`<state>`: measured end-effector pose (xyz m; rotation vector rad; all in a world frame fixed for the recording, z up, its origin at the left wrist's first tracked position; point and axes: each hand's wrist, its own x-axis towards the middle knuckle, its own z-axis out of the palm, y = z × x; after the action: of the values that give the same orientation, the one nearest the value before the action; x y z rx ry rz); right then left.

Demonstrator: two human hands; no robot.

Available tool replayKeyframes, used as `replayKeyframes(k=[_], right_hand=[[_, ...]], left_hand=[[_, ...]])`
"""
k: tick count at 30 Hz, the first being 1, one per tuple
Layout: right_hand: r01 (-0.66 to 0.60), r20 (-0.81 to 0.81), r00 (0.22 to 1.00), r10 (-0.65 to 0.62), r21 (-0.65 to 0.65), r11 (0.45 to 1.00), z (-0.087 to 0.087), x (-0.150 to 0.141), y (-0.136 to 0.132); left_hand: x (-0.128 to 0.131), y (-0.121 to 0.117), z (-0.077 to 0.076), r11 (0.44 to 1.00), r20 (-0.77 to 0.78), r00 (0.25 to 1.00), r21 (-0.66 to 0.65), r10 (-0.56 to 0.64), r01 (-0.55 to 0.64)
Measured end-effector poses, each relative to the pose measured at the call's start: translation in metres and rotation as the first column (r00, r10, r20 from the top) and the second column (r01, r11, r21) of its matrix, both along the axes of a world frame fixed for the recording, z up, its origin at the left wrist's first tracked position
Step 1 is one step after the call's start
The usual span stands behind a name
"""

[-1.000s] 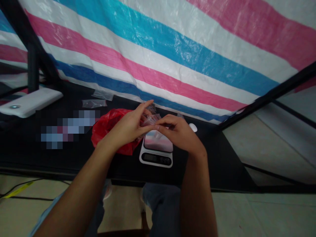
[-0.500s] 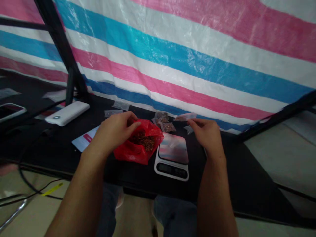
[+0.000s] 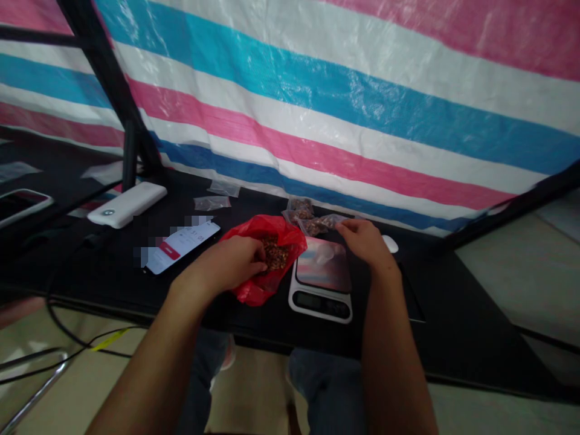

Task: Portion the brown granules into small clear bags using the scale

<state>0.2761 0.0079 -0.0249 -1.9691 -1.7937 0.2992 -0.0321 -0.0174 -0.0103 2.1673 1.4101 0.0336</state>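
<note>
My left hand reaches into an open red plastic bag of small brown bits, fingers curled among them. To its right stands a white kitchen scale with a shiny plate. My right hand hovers over the scale's far edge and pinches a small clear packet. Just behind lie two or three filled clear packets.
On the black table a lit phone lies left of the bag, with a white power bank and empty clear packets farther back. A white mouse lies right of my hand. A striped tarp hangs behind. Cables trail on the floor.
My hands parted from in front of me. The left went down into the red bag; the right carried a clear packet toward the filled packets behind the scale. The view shifted left.
</note>
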Motion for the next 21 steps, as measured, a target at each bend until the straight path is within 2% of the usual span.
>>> replayKeyframes(k=[3,7,11,16,21], right_hand=[[0.131,-0.003,0.991,-0.131,0.039,0.991,0.000,0.005,0.000],[0.207,-0.042,0.978,-0.203,0.132,0.970,0.000,0.018,-0.004],[0.144,-0.040,0.989,-0.140,0.157,0.977,-0.004,0.019,-0.004],[0.017,-0.073,0.997,-0.011,0.081,0.997,-0.008,0.004,0.001],[-0.045,-0.152,0.985,0.083,0.239,0.970,0.011,-0.020,-0.011]], left_hand=[[0.009,0.008,-0.016,0.984,-0.027,0.999,0.174,-0.037,0.041],[0.018,0.018,-0.035,0.954,-0.097,0.990,0.274,-0.100,0.123],[0.021,0.023,-0.039,0.969,-0.080,0.994,0.230,-0.078,0.095],[0.021,0.024,-0.034,0.985,0.001,1.000,0.169,-0.021,0.020],[0.011,0.029,-0.034,0.988,0.081,0.996,0.150,-0.032,0.020]])
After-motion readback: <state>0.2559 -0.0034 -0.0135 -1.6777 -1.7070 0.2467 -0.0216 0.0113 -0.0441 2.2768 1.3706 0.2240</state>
